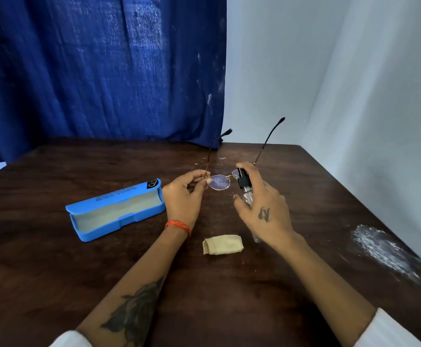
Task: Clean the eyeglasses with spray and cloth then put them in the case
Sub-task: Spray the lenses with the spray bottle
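My left hand pinches the thin gold-framed eyeglasses at the left hinge, holding them above the table with both temples unfolded and pointing away from me. My right hand grips a small clear spray bottle with a black nozzle, the index finger on top, the nozzle right beside the right lens. A folded beige cloth lies on the table between my forearms. The blue eyeglass case lies open to the left, its pale lining showing and nothing inside.
The dark wooden table has a white scuffed patch near its right edge. A blue curtain hangs behind the table and a white wall stands to the right.
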Demonstrator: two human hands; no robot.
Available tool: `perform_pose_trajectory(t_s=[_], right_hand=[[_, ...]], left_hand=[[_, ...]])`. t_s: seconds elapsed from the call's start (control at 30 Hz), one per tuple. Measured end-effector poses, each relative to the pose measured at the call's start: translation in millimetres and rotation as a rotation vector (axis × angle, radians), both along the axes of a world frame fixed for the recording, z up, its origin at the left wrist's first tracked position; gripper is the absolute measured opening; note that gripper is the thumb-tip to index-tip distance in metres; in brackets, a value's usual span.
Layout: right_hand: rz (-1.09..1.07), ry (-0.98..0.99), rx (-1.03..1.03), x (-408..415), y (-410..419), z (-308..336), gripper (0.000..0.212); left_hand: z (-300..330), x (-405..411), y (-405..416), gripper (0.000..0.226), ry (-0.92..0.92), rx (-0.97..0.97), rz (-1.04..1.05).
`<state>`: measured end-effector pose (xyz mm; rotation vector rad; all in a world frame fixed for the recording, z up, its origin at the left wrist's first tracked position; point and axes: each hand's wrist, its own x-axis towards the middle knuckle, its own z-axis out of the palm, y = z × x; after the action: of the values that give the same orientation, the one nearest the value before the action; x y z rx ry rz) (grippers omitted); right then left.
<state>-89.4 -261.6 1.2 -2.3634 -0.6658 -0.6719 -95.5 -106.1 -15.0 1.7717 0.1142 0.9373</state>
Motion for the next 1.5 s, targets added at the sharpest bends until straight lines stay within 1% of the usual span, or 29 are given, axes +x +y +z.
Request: perform_pose_trajectory(t_s=[0.17, 0.27, 0.43, 0.53, 0.67, 0.83, 0.97, 1.07, 1.13, 1.2, 1.37, 1.5], right_hand=[[0.004, 0.021, -0.019, 1, 9, -3, 0.057], [-0.013, 0.034, -0.023, 2, 11, -5, 0.056], [-0.067, -0.016, 0.050, 6, 0, -6, 0.063], [-0.133, -0.035, 0.092, 10, -15, -6, 0.061], [-0.152, -0.008, 0.053, 13, -25, -7, 0.056], [-0.177, 0.022, 0.037, 15, -25, -7, 0.055], [-0.160, -0.046, 0.143, 22, -32, -5, 0.059], [-0.119, 0.005, 0.238, 41, -44, 2, 0.065], [-0.076, 0.046, 0.323, 57, -54, 6, 0.073], [-0.044, 0.037, 0.382, 70, -62, 6, 0.078], [-0.056, -0.015, 0.466, 85, -69, -6, 0.078], [-0.028, -0.022, 0.439, 92, -72, -20, 0.083]], left_hand=[[0, -1, 0, 0.021, -0.029, 0.056, 0.005], [0, -2, 0, 0.021, -0.036, 0.057, 0.005], [-1, -2, 2, 0.022, -0.040, 0.056, 0.016], [-1, -2, 4, 0.020, -0.043, 0.036, 0.019], [-1, -3, 5, 0.020, -0.042, 0.023, 0.014], [0, -5, 4, 0.021, -0.044, 0.025, 0.018], [0, -6, 5, 0.021, -0.034, 0.010, 0.021], [0, -5, 5, 0.021, -0.026, 0.015, 0.024], [0, -5, 5, 0.022, -0.015, 0.021, 0.022], [0, -4, 5, 0.022, 0.002, 0.011, 0.018], [-4, -2, 5, 0.024, 0.035, 0.013, 0.026], [-5, 0, 5, 0.024, 0.059, 0.005, 0.026]])
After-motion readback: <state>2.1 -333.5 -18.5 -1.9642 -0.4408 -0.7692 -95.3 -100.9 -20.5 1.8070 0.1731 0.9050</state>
